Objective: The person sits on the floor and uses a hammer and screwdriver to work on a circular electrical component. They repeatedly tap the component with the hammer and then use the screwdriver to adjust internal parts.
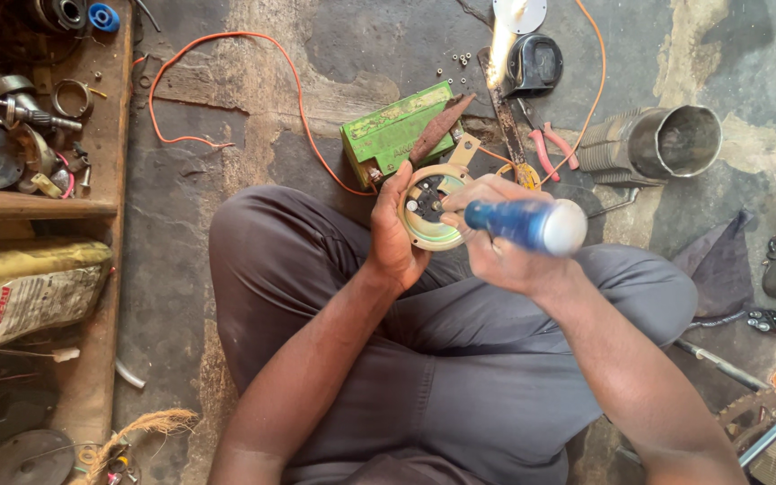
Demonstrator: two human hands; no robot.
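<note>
Two hands: both busy over the lap of a person sitting cross-legged in grey trousers (424, 359) on a concrete floor (199, 207).
Left hand (394, 235): clasped around the left rim of a round disc-shaped metal part (430, 208), holding it face-up above the knees.
Right hand (496, 235): closed on a screwdriver (524, 224) with a blue handle and white end cap; its tip meets the middle of the round part.
Just behind the hands: a green box-shaped battery (395, 131) with a rusty flat piece (439, 127) lying across it, partly hidden by the disc.
Wire: an orange cable (226, 85) loops over the floor to the battery.
Further right: red-handled pliers (550, 149), a ribbed metal cylinder (653, 144), a black horn-like part (533, 63), a dark rag (720, 260).
Far left: a wooden shelf (92, 207) crowded with metal parts, and a dirty oil bottle (24, 292) below it.
Scattered: small nuts and screws (455, 65) beyond the battery.
</note>
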